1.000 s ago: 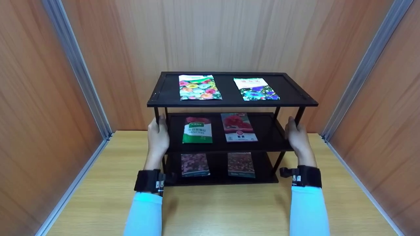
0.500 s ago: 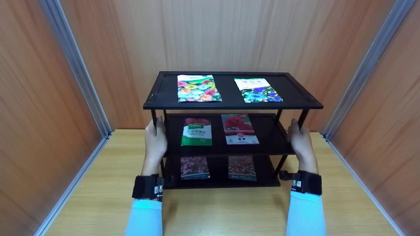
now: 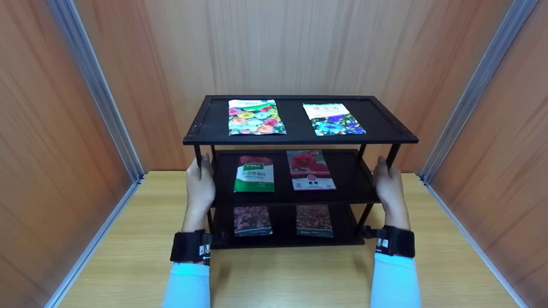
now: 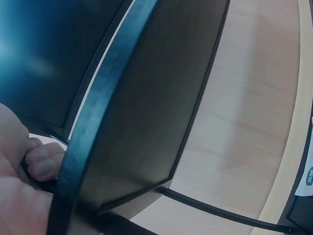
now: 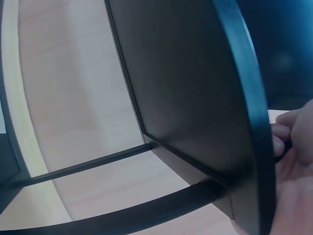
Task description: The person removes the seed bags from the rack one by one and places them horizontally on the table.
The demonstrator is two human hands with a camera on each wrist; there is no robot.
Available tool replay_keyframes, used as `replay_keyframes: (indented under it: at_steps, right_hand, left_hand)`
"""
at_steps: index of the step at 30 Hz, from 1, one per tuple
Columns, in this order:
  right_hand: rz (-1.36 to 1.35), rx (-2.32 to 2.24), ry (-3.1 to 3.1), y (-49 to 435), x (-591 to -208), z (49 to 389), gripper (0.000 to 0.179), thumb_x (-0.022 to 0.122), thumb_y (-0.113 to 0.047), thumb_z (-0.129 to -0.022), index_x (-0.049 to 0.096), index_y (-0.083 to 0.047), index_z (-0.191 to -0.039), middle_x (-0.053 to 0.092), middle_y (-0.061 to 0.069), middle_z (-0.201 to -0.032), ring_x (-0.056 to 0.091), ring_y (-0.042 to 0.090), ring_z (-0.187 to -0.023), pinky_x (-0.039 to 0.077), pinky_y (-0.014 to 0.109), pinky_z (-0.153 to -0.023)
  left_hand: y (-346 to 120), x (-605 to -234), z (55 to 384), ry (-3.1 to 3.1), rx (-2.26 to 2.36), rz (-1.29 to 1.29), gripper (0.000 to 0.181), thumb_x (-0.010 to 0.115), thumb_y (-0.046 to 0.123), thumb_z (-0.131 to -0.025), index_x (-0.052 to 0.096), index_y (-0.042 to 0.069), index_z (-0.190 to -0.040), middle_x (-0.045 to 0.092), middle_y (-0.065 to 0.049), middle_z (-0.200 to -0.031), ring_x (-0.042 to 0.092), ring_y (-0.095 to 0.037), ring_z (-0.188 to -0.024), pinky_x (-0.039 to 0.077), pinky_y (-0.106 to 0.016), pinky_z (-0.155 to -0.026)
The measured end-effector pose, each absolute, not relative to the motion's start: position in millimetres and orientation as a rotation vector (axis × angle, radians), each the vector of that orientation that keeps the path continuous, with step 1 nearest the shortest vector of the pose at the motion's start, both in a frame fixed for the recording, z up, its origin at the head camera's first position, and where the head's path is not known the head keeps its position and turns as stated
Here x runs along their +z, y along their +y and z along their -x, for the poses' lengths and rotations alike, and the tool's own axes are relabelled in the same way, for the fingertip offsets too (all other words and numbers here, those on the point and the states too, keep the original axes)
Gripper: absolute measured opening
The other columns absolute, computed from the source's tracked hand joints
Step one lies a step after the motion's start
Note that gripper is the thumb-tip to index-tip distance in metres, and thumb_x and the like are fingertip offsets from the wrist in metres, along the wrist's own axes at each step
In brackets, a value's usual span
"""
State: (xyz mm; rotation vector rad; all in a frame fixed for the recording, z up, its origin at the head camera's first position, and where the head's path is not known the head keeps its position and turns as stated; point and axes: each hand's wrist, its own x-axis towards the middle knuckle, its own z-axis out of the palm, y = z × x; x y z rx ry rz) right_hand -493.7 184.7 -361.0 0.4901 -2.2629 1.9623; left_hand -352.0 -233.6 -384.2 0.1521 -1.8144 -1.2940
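A black three-tier rack (image 3: 295, 197) stands upright in the head view, and I hold it from both sides. My left hand (image 3: 200, 184) grips the front left post beside the middle shelf. At the front right post, my right hand (image 3: 388, 186) grips at a similar height. Curled fingers (image 4: 45, 161) show behind a shelf edge in the left wrist view; the right wrist view is similar. Flower-printed seed packets lie two per shelf: multicoloured (image 3: 257, 119) and blue-flowered (image 3: 336, 121) on top, green-white (image 3: 254, 176) and red-flowered (image 3: 311, 171) in the middle, darker ones (image 3: 252, 221) below.
Light wooden tabletop (image 3: 282, 278) extends under and in front of the rack. A wood-grain back panel (image 3: 295, 47) rises close behind it. Wooden side panels with grey metal corner strips (image 3: 109, 102) enclose both sides.
Between the first two frames the rack comes slightly towards me, both hands moving with it. Since then it shifts slightly left and lower in view. The packets keep their places on the shelves.
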Motion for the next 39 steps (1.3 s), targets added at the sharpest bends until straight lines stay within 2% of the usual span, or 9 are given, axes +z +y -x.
replay_keyframes:
  at_steps: [7,13,17,19,21,24,27,33,39]
  right_hand:
    - [-0.453,1.950,-2.240,181.8,-361.6,492.2,0.055,0.029,-0.031,-0.111,0.036,-0.012,-0.060,0.032,-0.010,-0.048,0.027,0.006,-0.040,0.025,0.023,-0.043]
    - [-0.404,1.815,-2.311,183.2,-378.0,508.5,0.056,0.029,-0.038,-0.111,0.046,-0.006,-0.069,0.041,-0.004,-0.055,0.036,0.014,-0.048,0.034,0.028,-0.053]
    - [-0.425,1.699,-2.450,192.3,-378.7,510.4,0.058,0.024,-0.050,-0.109,0.053,-0.002,-0.124,0.063,0.017,-0.105,0.060,0.029,-0.096,0.048,0.041,-0.092]
    - [-0.453,1.651,-2.489,195.5,-376.9,505.5,0.065,0.023,-0.054,-0.108,0.031,-0.007,-0.153,0.050,0.026,-0.143,0.051,0.037,-0.130,0.040,0.054,-0.111]
    - [-0.494,1.600,-2.475,197.0,-375.1,499.6,0.073,0.024,-0.055,-0.107,0.010,-0.010,-0.162,0.029,0.025,-0.161,0.035,0.041,-0.147,0.030,0.063,-0.120]
    - [-0.485,1.527,-2.391,196.7,-372.2,488.8,0.075,0.031,-0.053,-0.107,-0.004,-0.016,-0.163,0.013,0.021,-0.168,0.025,0.042,-0.152,0.028,0.064,-0.120]
    - [-0.412,1.439,-2.288,194.4,-369.1,476.5,0.076,0.038,-0.049,-0.106,-0.005,-0.021,-0.163,0.013,0.018,-0.166,0.026,0.038,-0.150,0.035,0.061,-0.117]
    - [-0.392,1.128,-2.256,186.0,-367.2,450.0,0.072,0.046,-0.043,-0.105,0.015,-0.013,-0.163,0.005,0.015,-0.170,0.011,0.038,-0.157,0.021,0.066,-0.123]
    - [-0.555,0.867,-2.413,170.6,-368.9,425.6,0.068,0.042,-0.053,-0.105,0.020,-0.025,-0.163,0.005,0.013,-0.172,0.001,0.044,-0.158,0.005,0.073,-0.122]
  left_hand:
    - [-228.3,-375.0,344.4,-1.848,-1.307,-0.167,0.043,0.034,0.022,-0.111,0.036,0.009,-0.070,0.030,0.000,-0.061,0.026,-0.011,-0.052,0.021,-0.026,-0.056]
    - [-238.7,-377.1,342.0,-1.932,-1.325,-0.163,0.042,0.032,0.037,-0.111,0.039,0.010,-0.079,0.035,-0.001,-0.066,0.031,-0.017,-0.056,0.026,-0.029,-0.058]
    - [-238.7,-369.4,334.6,-2.096,-1.277,-0.249,0.048,0.024,0.047,-0.110,0.047,0.006,-0.101,0.048,-0.007,-0.081,0.047,-0.025,-0.072,0.037,-0.033,-0.069]
    - [-238.3,-366.8,327.8,-2.200,-1.220,-0.313,0.055,0.020,0.051,-0.109,0.049,0.006,-0.118,0.056,-0.013,-0.097,0.055,-0.031,-0.089,0.044,-0.040,-0.079]
    - [-237.2,-364.5,318.6,-2.293,-1.128,-0.378,0.062,0.020,0.055,-0.108,0.043,0.009,-0.142,0.057,-0.020,-0.128,0.055,-0.037,-0.118,0.046,-0.052,-0.097]
    - [-234.3,-362.0,303.7,-2.372,-1.003,-0.428,0.072,0.022,0.061,-0.106,0.017,0.018,-0.163,0.028,-0.019,-0.165,0.028,-0.042,-0.151,0.026,-0.068,-0.118]
    - [-230.4,-360.9,290.6,-2.386,-0.906,-0.446,0.077,0.026,0.066,-0.103,-0.003,0.027,-0.163,0.001,-0.008,-0.173,0.001,-0.039,-0.160,0.005,-0.071,-0.123]
    - [-218.1,-367.6,276.0,-2.377,-0.763,-0.409,0.080,0.033,0.067,-0.102,-0.004,0.031,-0.163,-0.010,-0.001,-0.173,-0.015,-0.033,-0.160,-0.013,-0.068,-0.123]
    - [-203.2,-369.9,266.5,-2.379,-0.583,-0.420,0.089,0.039,0.070,-0.098,-0.004,0.028,-0.163,-0.008,-0.001,-0.173,-0.014,-0.033,-0.160,-0.018,-0.066,-0.123]
